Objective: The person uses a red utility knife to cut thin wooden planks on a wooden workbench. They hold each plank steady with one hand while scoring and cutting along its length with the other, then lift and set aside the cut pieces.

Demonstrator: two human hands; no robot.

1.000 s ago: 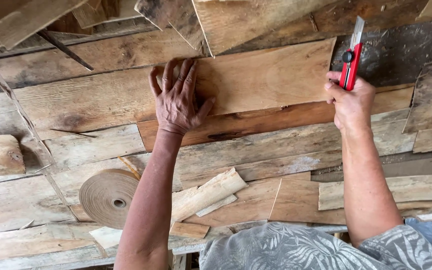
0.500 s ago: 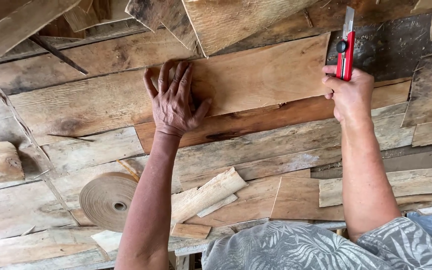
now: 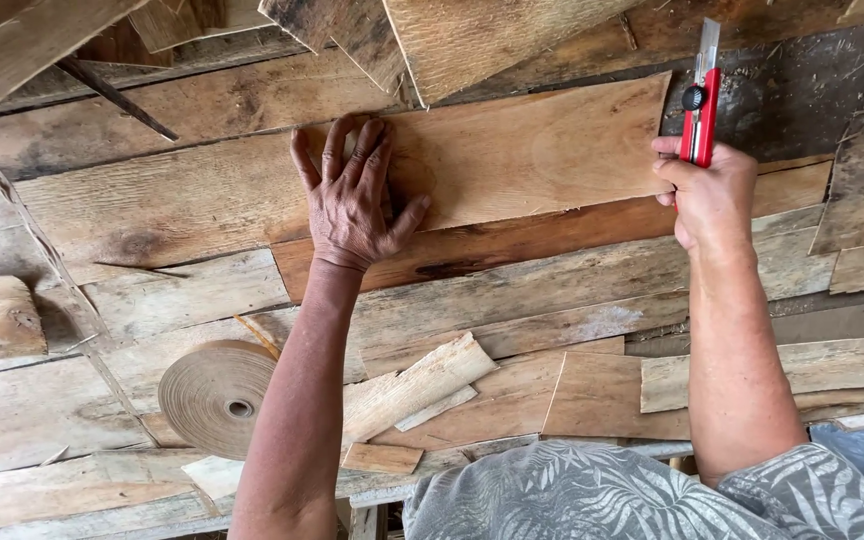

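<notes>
Bench (image 3: pixel 152 200) covered in overlapping wood sheets. Left hand (image 3: pixel 352 200) flat, fingers spread, on sheet (image 3: pixel 532 150). Right hand (image 3: pixel 712 195) grips red knife (image 3: pixel 700 110) at sheet's right edge.

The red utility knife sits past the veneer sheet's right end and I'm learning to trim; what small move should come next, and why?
Probably bring the right hand down so the red utility knife blade meets the veneer sheet at its right edge. The blade points away, off the sheet, over dark wood, while the left hand lies flat on the sheet, pinning it.
</notes>
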